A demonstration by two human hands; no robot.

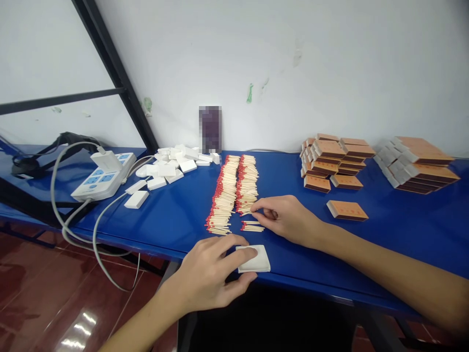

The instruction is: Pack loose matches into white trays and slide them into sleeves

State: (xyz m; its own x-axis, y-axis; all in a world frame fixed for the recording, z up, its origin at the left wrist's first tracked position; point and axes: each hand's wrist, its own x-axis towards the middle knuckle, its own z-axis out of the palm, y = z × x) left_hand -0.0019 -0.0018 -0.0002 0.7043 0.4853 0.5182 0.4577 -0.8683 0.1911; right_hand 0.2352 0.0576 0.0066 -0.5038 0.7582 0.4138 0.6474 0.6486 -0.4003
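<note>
My left hand (216, 271) steadies a small white matchbox tray (256, 260) at the table's front edge, index finger over it and thumb at its near side. Just beyond, my right hand (287, 220) pinches a match at the near end of the right row of matches (247, 181); the fingertips partly hide it. Red-headed matches also form a longer left row (223, 195). A small group of loose matches (252, 226) lies between the right row and the tray.
White tray-like pieces (166, 169) are heaped at the back left, beside a power strip (104, 178) with looping white cables. Orange matchbox sleeves (322, 164) stand stacked at right, a larger stack (421, 161) further right, and a single matchbox sleeve (347, 210) nearer. A blurred dark rectangle (210, 128) leans on the wall.
</note>
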